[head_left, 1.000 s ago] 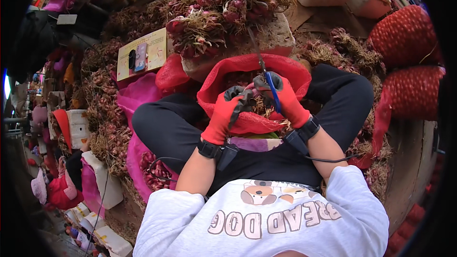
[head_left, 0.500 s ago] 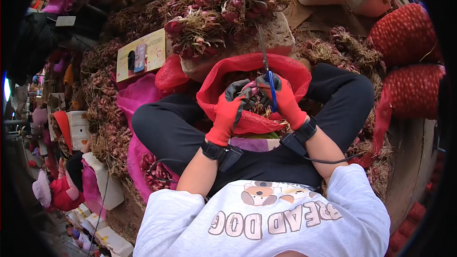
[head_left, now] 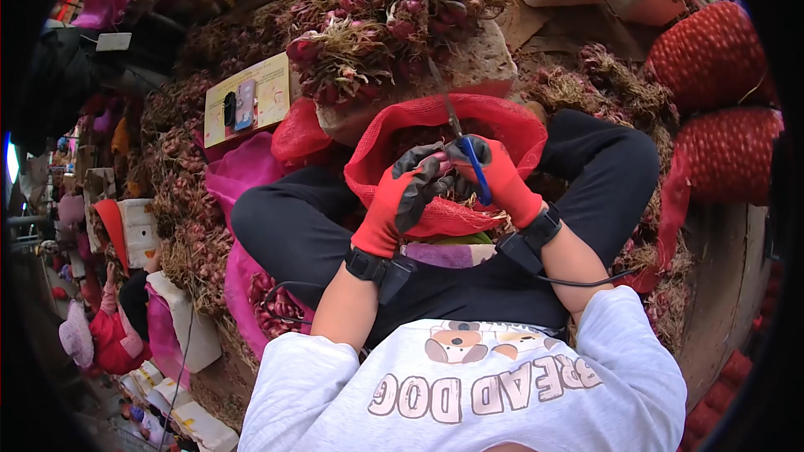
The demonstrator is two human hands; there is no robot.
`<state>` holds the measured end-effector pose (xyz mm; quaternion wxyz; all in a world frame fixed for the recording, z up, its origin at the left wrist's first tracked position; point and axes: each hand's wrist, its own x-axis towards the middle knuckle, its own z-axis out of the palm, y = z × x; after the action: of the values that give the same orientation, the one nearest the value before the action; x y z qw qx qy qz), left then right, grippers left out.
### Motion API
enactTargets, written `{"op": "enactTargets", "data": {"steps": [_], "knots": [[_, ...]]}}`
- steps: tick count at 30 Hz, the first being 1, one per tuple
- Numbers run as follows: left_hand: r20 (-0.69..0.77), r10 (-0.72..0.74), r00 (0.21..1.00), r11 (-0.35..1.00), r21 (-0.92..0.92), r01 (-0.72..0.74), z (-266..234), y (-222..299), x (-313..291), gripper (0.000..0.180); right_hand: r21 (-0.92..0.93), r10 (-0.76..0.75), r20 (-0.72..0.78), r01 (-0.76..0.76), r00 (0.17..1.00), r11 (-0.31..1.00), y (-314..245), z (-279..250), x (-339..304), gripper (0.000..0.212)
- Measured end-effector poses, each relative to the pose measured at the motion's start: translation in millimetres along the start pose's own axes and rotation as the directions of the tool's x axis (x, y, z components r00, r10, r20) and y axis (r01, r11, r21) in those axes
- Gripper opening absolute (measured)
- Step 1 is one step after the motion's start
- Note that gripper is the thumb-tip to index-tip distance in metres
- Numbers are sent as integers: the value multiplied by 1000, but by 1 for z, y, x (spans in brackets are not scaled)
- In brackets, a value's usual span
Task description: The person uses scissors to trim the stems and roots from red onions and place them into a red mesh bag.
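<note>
Both my hands wear red gloves with dark grey fingers and palms. My left hand (head_left: 397,205) is closed around a small pink-purple shallot (head_left: 442,162). My right hand (head_left: 507,180) grips blue-handled scissors (head_left: 475,167), their long blades pointing away and slightly left; its fingertips reach the shallot too. The two hands meet over the mouth of a red mesh bag (head_left: 368,151) between my crossed legs. Dry trimmings and some shallots show inside the bag, partly hidden by my hands.
A foam block (head_left: 486,63) heaped with bunched shallots (head_left: 360,33) stands just beyond the bag. At left lie a phone (head_left: 245,105) on a yellow box (head_left: 272,88), a magenta mesh sack (head_left: 243,172) and more shallots. Full red sacks (head_left: 708,59) sit at right.
The scissors have turned, their blades now leaning further left. My left hand has tilted slightly around the shallot, its wrist shifting a little left. Both hands stay over the bag.
</note>
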<state>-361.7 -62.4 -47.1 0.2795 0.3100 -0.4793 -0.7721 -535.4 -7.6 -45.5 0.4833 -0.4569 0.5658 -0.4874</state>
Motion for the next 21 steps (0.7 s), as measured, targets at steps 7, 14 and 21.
{"op": "enactTargets", "data": {"steps": [7, 14, 21], "knots": [[-26, -171, 985, 722, -684, 108, -26, -2, 4, 28, -61, 36, -105, -43, 994, 997, 10, -9, 5, 34], [-303, -94, 948, 665, -728, -167, -44, 6, 7, 27, -762, -141, -52, 51, 989, 646, -20, -8, -26, 52], [-345, 59, 937, 870, -442, -218, -22, -6, 7, 29, -790, -191, -36, 89, 981, 606, -18, 7, -25, 48]]}}
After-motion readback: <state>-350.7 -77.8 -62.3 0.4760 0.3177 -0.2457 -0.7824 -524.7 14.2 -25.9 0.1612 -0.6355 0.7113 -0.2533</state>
